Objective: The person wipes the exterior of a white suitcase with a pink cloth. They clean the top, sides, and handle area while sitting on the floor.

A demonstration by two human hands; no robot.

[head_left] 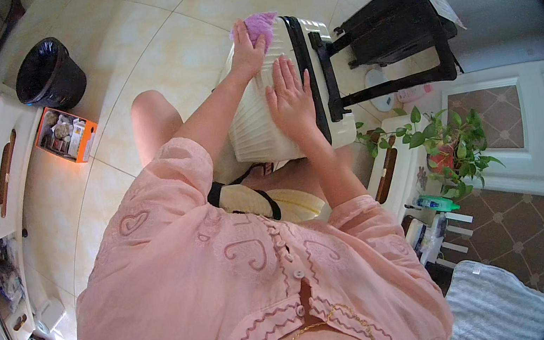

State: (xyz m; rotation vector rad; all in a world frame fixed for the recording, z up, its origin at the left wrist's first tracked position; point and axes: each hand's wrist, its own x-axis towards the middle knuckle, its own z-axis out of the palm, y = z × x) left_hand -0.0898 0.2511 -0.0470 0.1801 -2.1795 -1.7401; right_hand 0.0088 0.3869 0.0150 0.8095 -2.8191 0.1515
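In front of me a cream suitcase (257, 119) with a ribbed shell lies on its side, its black extended pull handle (408, 84) reaching out to the right. My left hand (247, 56) presses a purple cloth (261, 26) against the shell near its far end. Fingers and part of the palm cover some of that cloth. Flat on the shell, nearer to me, rests my right hand (291, 99), fingers stretched and nothing in it.
Beyond the pull handle stands a black suitcase (390, 16). On the left are a black bin (51, 80), an orange box of small items (84, 141) and a cream cabinet (0, 184). A leafy plant (453, 148) and a grey towel (496, 305) are at right.
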